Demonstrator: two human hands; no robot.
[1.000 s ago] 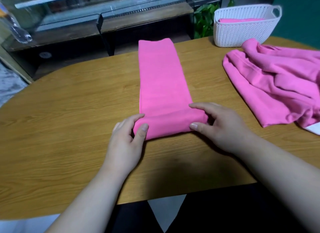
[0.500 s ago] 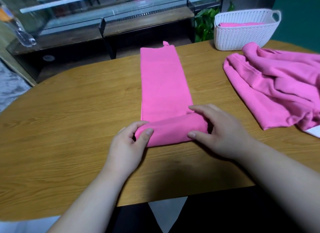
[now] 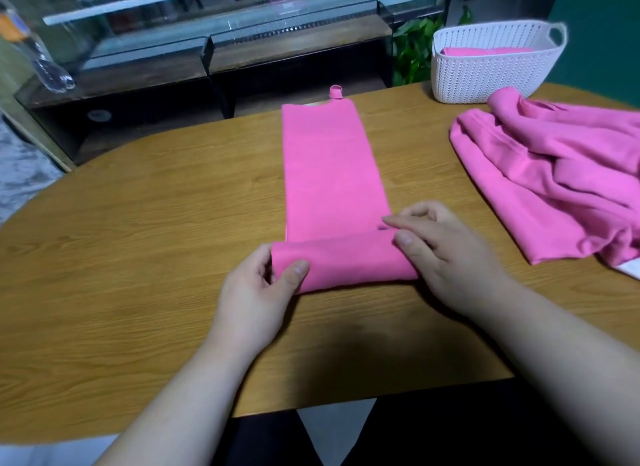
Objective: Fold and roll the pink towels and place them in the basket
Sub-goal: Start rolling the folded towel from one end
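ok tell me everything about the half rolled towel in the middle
The pink towel is soft, plain cloth folded into a long narrow strip, lying flat on the wooden table. Its near end is rolled into a thick tube. The left hand grips the roll's left end, and the right hand holds its right end. A small loop sticks out at the far end.

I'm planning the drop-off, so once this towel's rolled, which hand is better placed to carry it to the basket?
Probably the right hand: it holds the right end of the roll, and the white basket stands at the far right. The left hand would have to cross over.
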